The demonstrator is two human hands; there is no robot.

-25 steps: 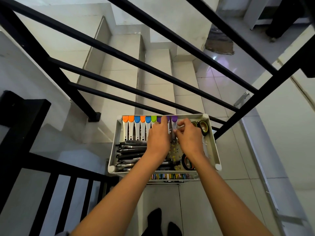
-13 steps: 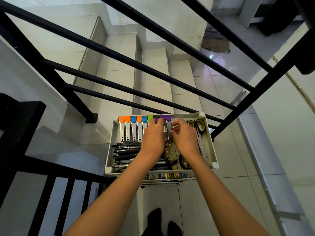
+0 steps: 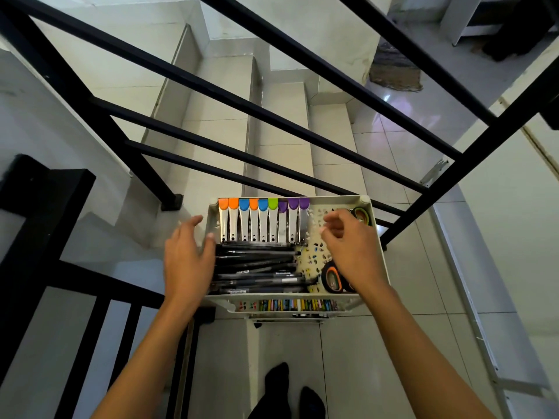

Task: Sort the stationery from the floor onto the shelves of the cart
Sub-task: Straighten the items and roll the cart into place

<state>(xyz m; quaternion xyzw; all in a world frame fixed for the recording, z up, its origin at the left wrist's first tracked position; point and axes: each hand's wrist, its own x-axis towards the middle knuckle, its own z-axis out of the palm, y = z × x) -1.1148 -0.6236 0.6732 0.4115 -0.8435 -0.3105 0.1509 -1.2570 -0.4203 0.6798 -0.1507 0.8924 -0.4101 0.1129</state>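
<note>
I see the white perforated plastic cart [image 3: 381,261]: its top shelf holds a row of colour-capped metal clips [image 3: 263,220], black pens [image 3: 257,267] and tape rolls [image 3: 332,278]. My left hand [image 3: 186,261] is spread wide, my right hand [image 3: 351,249] loosely curled, holding nothing.

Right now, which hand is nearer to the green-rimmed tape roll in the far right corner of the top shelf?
Right. The right hand hovers just beside the green-rimmed tape roll; the left hand is across the top shelf, at its left edge.
</note>
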